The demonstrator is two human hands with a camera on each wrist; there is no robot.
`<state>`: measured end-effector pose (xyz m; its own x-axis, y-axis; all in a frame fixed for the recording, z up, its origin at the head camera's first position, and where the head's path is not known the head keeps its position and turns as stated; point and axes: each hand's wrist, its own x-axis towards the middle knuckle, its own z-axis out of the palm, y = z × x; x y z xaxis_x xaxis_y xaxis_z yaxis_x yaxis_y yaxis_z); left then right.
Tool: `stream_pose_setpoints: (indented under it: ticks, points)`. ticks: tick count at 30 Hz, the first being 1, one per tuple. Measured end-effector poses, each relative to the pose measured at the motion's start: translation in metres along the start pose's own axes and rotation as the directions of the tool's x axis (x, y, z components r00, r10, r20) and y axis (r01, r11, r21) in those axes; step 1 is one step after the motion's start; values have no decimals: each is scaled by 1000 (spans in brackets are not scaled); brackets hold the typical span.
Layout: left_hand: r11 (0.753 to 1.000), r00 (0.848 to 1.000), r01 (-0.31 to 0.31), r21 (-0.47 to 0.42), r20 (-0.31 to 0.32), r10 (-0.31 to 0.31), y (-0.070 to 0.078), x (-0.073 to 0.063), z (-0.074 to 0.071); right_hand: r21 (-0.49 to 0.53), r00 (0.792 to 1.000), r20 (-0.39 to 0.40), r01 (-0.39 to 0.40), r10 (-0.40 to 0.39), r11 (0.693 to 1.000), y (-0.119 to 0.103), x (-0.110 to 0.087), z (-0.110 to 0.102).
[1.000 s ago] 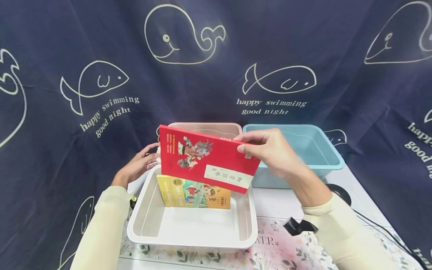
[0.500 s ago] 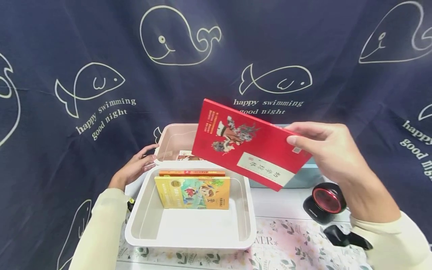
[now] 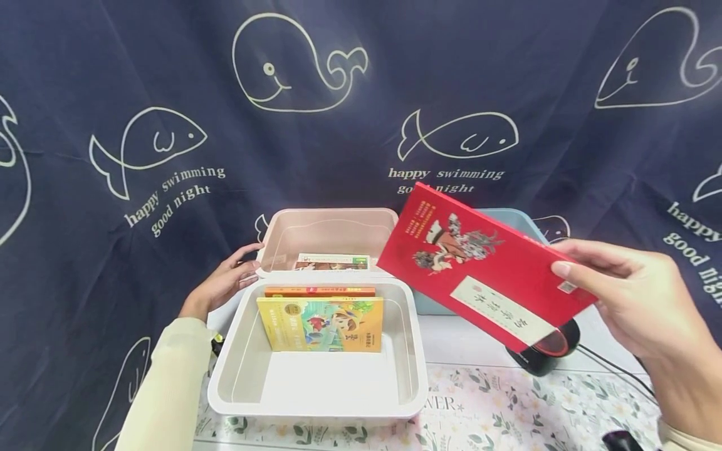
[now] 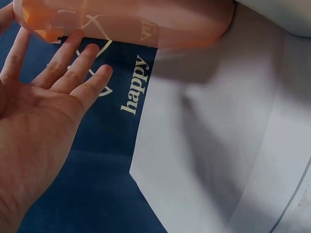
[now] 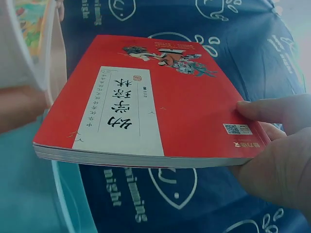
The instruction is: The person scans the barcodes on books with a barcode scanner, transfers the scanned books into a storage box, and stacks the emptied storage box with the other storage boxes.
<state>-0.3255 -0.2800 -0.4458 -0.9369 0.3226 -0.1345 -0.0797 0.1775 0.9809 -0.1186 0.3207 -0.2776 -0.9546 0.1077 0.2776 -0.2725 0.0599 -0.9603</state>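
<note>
Red book (image 3: 476, 266), pinched in the right hand (image 3: 637, 297), hangs well apart from the outstretched left hand (image 3: 223, 285).

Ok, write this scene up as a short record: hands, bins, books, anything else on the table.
right hand: holds the red book by one end, tilted, in the air
left hand: at the pink bin's left side
white bin: nearest; yellow book standing, orange book behind it
pink bin: behind the white one; one book, mostly hidden
blue bin: right of pink, contents hidden
table: black device, partly behind the red book
</note>
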Motion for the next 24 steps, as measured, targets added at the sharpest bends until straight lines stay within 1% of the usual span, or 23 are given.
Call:
stream_pose_setpoints:
  ticks: [3,5,8,11,14,16,19,21,22,23,24]
  points:
    - [1000,1000,-5,-2,0,5,1,1,0,40,999,-38,-9,11,999,7,-11,-13]
    - [1000,1000,-8,-1,1,8,2,1,-1,76,999,-48,6,-2,997,14,-18,-21]
    - [1000,1000,-5,-1,-2,5,2,1,-1,128,999,-33,47,-44,991,26,-29,-32]
    - [1000,1000,-6,-6,5,6,2,1,-2,116,997,-38,68,-63,991,40,-40,-44]
    - [1000,1000,-8,-10,5,9,1,2,-1,92,997,-53,58,-53,994,53,-53,-54]
    - [1000,1000,-8,-10,2,8,1,3,-1,82,998,-61,35,-30,996,61,-61,-60]
    - [1000,1000,-3,-3,3,3,1,3,0,15,997,-73,-16,17,1000,73,-73,-66]
    - [1000,1000,0,-1,3,0,0,3,0,-50,992,-108,-68,62,996,81,-82,-68]
    - [1000,1000,0,-2,4,0,0,3,1,-123,987,-131,-112,96,986,84,-86,-68]
    - [1000,1000,1,-5,5,-1,0,3,1,-194,979,-162,-154,123,969,87,-90,-69]
    - [1000,1000,1,-5,5,-1,0,3,2,-263,969,-194,-203,155,943,89,-93,-69]
